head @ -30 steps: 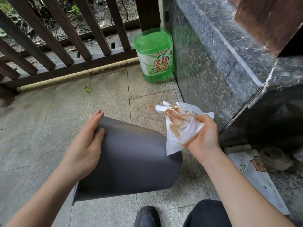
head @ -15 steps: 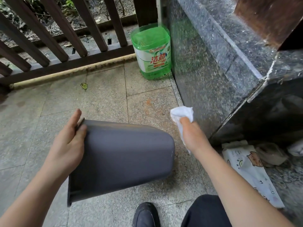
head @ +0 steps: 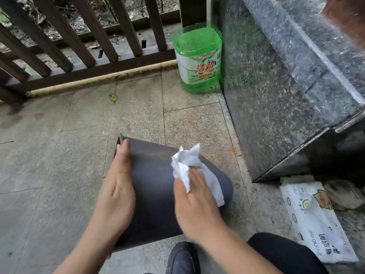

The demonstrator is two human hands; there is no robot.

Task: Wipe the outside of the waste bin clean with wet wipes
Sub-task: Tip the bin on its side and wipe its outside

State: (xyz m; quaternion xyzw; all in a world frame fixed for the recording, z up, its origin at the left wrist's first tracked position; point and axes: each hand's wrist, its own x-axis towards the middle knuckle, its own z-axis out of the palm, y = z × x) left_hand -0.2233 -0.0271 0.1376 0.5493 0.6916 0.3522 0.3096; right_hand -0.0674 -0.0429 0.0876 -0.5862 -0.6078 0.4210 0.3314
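A dark grey waste bin (head: 154, 186) lies on its side on the stone floor, its open rim toward the left. My left hand (head: 116, 192) rests flat along the bin's side near the rim and steadies it. My right hand (head: 195, 206) presses a crumpled white wet wipe (head: 189, 167) onto the bin's upper side toward its base end. A white pack of wet wipes (head: 316, 220) lies on the floor at the right.
A green detergent bottle (head: 197, 60) stands in the corner by a dark granite block (head: 286, 86). A brown wooden railing (head: 79, 46) runs along the back. Used wipes (head: 343, 194) lie beside the pack. My dark shoe (head: 181, 258) is just below the bin.
My right hand has come from beside the bin's base onto its side with the wipe. The bin has been turned and shifted, and my left hand now lies flatter on it.
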